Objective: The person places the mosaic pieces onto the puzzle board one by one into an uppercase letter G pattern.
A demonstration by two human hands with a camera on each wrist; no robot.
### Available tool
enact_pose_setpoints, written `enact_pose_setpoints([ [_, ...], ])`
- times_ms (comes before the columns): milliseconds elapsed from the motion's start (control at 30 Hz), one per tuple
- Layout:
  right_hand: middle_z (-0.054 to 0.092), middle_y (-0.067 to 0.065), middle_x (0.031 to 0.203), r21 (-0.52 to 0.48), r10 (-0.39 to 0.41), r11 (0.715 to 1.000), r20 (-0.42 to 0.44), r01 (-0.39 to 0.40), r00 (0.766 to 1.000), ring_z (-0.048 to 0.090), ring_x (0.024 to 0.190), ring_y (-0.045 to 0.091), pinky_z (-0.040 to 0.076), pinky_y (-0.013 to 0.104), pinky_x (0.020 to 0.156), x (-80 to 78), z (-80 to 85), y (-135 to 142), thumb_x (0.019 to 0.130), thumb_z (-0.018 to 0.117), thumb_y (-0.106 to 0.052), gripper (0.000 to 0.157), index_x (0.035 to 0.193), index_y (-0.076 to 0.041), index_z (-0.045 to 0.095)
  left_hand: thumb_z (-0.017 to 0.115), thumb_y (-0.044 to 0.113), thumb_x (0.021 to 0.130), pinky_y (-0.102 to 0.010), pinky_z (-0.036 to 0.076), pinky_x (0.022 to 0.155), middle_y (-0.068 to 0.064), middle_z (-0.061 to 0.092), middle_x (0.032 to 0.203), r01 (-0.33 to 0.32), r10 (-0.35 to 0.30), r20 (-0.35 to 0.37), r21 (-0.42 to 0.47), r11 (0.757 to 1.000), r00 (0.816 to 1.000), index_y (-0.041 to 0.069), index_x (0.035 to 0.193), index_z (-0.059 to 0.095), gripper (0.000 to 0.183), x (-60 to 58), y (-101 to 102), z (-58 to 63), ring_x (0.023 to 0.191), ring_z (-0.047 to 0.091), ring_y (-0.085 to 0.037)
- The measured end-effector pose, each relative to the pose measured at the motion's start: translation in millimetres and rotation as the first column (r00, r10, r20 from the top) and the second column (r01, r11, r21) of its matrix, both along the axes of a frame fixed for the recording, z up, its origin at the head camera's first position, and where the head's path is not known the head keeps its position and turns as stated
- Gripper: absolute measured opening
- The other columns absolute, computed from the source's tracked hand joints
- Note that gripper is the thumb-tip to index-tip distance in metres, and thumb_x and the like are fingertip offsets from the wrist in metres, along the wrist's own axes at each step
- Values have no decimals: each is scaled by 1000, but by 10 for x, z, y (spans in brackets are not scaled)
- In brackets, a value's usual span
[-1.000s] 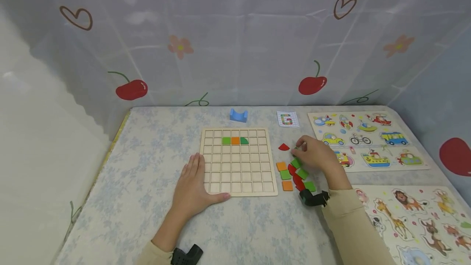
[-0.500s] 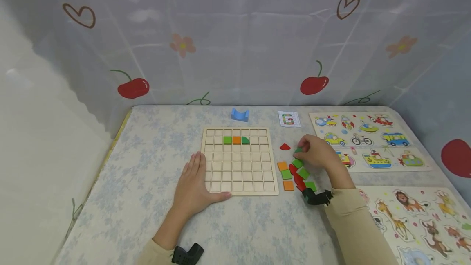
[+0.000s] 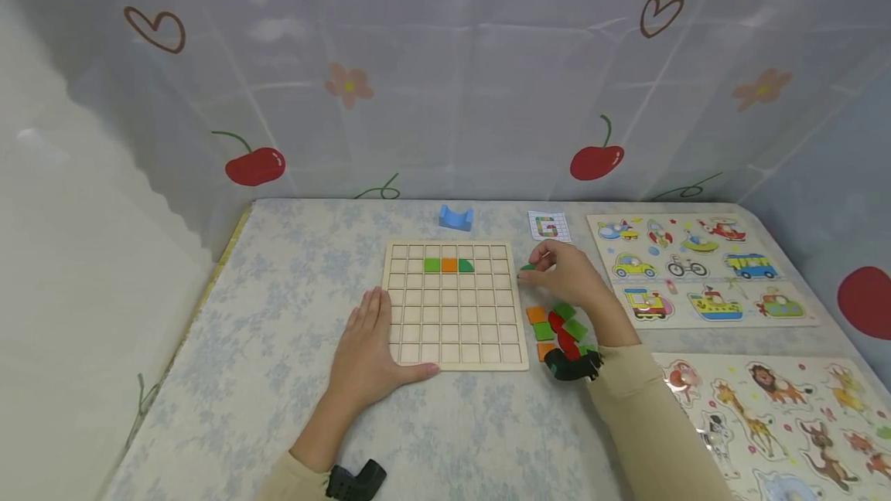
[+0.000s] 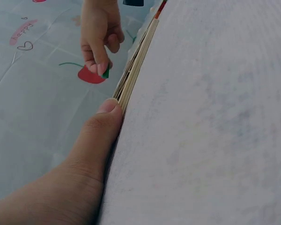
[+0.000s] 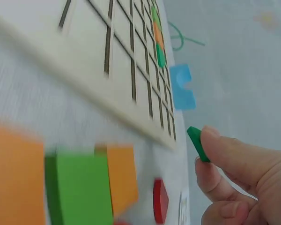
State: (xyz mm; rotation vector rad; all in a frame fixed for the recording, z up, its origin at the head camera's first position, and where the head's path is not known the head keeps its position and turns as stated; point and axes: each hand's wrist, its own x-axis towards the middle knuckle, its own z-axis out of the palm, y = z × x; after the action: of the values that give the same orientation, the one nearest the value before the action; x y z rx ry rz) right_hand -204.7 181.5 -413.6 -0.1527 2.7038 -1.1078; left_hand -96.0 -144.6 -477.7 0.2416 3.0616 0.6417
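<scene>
My left hand (image 3: 365, 342) rests flat at the left edge of a wooden grid board (image 3: 448, 315), fingers straight, thumb along its near edge. In the board's second row lie a light green square tile (image 3: 432, 264), an orange square tile (image 3: 449, 264) and a dark green quarter-round tile (image 3: 465, 265). Just right of the board, my right hand (image 3: 567, 277) pinches another dark green tile (image 5: 196, 143) between thumb and fingertip, raised off the table. Below this hand lie loose green (image 3: 543, 331), orange (image 3: 536, 315) and red tiles (image 3: 567, 342). A separate red tile (image 5: 161, 201) shows in the right wrist view.
A blue stand (image 3: 455, 218) and a small pattern card (image 3: 549, 226) lie behind the board. At the right are a vehicle puzzle board (image 3: 668, 308) and an animal puzzle board (image 3: 752, 470). A printed curtain (image 3: 445, 99) hangs along the table's back edge.
My right hand has picked up the dark green tile from the top of the loose tiles and carried it left toward the board. My left hand stays in place on the board.
</scene>
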Motion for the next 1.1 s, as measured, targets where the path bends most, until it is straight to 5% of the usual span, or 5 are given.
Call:
enact_pose_setpoints([
  [533, 67, 4, 96, -112, 128, 986, -1, -127, 992, 60, 85, 19, 48, 30, 71, -255, -149, -1068, 92, 72, -25, 18, 103, -14, 62, 55, 95, 60, -47, 14, 126, -16, 9, 167, 3, -3, -4, -2, 1000, 1000, 1, 159, 8, 144, 11, 3, 13, 156, 7, -29],
  [833, 66, -2, 92, 1, 158, 987, -75, -159, 985, 60, 79, 15, 49, 30, 69, -213, -137, -1529, 93, 71, -27, 15, 102, -19, 62, 54, 96, 61, -46, 13, 127, -16, 9, 167, 7, -7, -10, -18, 1000, 1000, 0, 159, 8, 144, 4, 0, 26, 156, 7, -28],
  [1100, 65, -2, 94, 72, 137, 989, -94, -130, 986, 59, 81, 15, 49, 31, 72, -237, -180, -1656, 93, 71, -28, 16, 102, -17, 64, 54, 96, 60, -45, 12, 127, -15, 8, 167, 3, -3, 6, -11, 1000, 1000, 1, 159, 8, 144, -6, -17, 14, 156, 6, -27],
])
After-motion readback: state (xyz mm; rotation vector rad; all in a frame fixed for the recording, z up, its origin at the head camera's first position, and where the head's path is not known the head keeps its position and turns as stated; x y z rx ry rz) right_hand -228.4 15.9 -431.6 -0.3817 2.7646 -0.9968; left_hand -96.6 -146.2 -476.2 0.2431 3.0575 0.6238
